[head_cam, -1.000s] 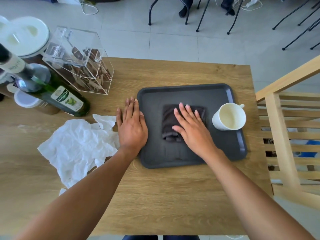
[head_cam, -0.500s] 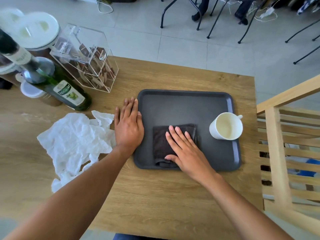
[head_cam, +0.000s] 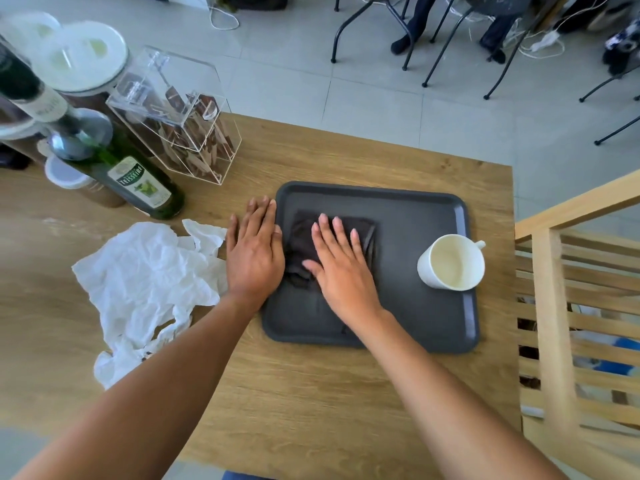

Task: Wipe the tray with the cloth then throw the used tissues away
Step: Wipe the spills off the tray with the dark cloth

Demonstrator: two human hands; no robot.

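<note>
So the cloth (head_cam: 332,249) has been pushed back up to the far-left part of the tray (head_cam: 408,317), after being down at the near edge half a second ago, so another wiping stroke is basically being run. It's pressed flat under the right hand (head_cam: 341,268), palm down with fingers spread, nothing gripped. The tray is steadied by the left hand (head_cam: 254,252), laid open and flat on the desk (head_cam: 311,393) against the tray's left rim. A white cup (head_cam: 452,263) is sitting on the tray's right side, so that patch probably hasn't been wiped. The crumpled tissues (head_cam: 145,289) are lying untouched on the desk, just left of the left hand, not yet thrown away.
</note>
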